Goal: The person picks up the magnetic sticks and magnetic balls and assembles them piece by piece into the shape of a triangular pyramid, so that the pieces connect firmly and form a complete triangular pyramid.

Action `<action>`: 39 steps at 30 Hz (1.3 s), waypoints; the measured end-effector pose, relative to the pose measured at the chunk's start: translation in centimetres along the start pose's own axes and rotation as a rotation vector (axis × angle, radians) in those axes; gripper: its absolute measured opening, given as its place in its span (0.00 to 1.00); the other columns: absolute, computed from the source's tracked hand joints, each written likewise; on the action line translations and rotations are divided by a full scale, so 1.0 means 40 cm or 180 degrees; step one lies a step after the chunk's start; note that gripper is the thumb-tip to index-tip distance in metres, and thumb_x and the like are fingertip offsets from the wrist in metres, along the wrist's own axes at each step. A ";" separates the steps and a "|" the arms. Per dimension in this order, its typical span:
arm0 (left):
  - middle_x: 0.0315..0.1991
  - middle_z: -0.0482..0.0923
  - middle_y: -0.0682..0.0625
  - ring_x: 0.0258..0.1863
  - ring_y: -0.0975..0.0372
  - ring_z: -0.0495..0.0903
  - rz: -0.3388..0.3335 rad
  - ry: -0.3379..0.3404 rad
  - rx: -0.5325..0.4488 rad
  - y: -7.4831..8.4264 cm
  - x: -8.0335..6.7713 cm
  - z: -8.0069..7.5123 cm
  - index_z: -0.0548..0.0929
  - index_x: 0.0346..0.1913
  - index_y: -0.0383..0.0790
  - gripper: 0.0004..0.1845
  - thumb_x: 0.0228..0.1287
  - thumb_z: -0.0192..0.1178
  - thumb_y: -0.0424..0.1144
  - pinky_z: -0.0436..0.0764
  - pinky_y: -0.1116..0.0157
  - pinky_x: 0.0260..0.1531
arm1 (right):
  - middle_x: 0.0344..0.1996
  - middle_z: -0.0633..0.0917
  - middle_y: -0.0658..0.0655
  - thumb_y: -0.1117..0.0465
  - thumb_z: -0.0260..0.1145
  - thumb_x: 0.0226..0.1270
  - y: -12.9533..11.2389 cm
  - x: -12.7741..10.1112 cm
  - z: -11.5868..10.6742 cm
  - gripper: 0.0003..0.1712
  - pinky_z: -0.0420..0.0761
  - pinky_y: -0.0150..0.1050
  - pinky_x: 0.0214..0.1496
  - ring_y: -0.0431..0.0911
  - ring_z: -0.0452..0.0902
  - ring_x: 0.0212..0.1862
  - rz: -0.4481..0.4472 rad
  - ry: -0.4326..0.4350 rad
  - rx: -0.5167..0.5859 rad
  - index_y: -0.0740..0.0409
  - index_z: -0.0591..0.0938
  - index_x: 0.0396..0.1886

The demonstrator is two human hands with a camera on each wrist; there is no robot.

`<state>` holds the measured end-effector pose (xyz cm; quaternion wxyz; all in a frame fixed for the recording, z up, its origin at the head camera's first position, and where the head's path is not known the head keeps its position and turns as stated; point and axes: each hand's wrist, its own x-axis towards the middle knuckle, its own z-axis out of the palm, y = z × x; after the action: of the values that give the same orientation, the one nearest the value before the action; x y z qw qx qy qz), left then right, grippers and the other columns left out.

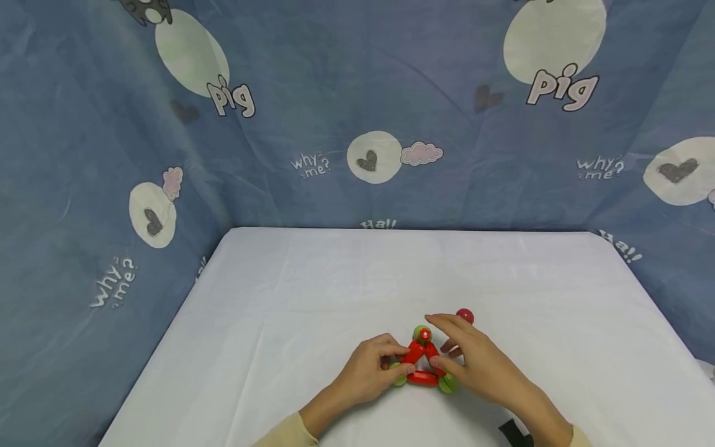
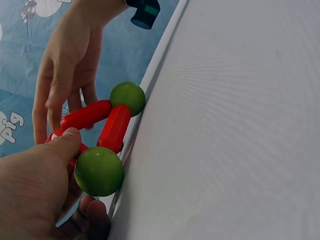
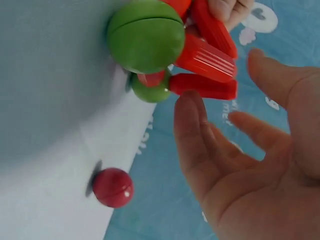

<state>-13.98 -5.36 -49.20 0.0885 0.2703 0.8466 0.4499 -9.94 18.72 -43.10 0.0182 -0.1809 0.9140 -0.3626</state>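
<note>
A toy frame of red rods (image 1: 422, 379) and green balls (image 3: 145, 37) stands on the white table, the rods forming a triangle with a ball at each corner. Further red rods (image 3: 206, 60) stick up from it. My left hand (image 1: 365, 369) pinches a red rod at the frame's left side, its thumb beside the near green ball (image 2: 99, 171). On the right, my right hand (image 1: 480, 363) hovers with fingers spread and relaxed, the thumb close to the rods. Nothing shows in its grasp. A loose red ball (image 3: 113, 187) lies on the table beyond the right hand.
The white table (image 1: 301, 285) has a patterned blue cloth (image 1: 313, 112) hanging behind and beside it. A black object (image 1: 515, 433) shows by the right wrist at the near edge. The left wrist view shows a dark device (image 2: 145, 12) on the right wrist.
</note>
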 end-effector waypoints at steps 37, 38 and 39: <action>0.37 0.81 0.60 0.27 0.74 0.70 0.0040 -0.0081 -0.0072 0.000 -0.002 -0.006 0.90 0.50 0.44 0.17 0.65 0.70 0.51 0.72 0.76 0.27 | 0.58 0.86 0.58 0.63 0.71 0.68 0.005 0.030 0.018 0.25 0.87 0.34 0.46 0.42 0.88 0.45 0.0171 0.0079 0.0245 0.58 0.80 0.64; 0.37 0.82 0.60 0.27 0.74 0.70 0.0039 -0.0081 -0.0069 0.000 -0.002 -0.006 0.90 0.50 0.44 0.17 0.65 0.70 0.51 0.72 0.76 0.27 | 0.59 0.85 0.59 0.63 0.72 0.67 0.005 0.028 0.017 0.27 0.87 0.34 0.46 0.42 0.89 0.45 0.0188 0.0040 0.0271 0.59 0.79 0.65; 0.37 0.82 0.60 0.27 0.74 0.70 0.0038 -0.0080 -0.0068 0.000 -0.001 -0.006 0.90 0.50 0.44 0.18 0.66 0.70 0.51 0.72 0.76 0.28 | 0.59 0.85 0.59 0.63 0.72 0.67 0.005 0.027 0.015 0.28 0.87 0.34 0.46 0.42 0.89 0.45 0.0199 0.0009 0.0308 0.59 0.79 0.66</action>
<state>-14.02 -5.56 -49.05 0.0992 0.2800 0.8389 0.4561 -10.93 18.09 -43.59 0.0370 -0.1506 0.9007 -0.4058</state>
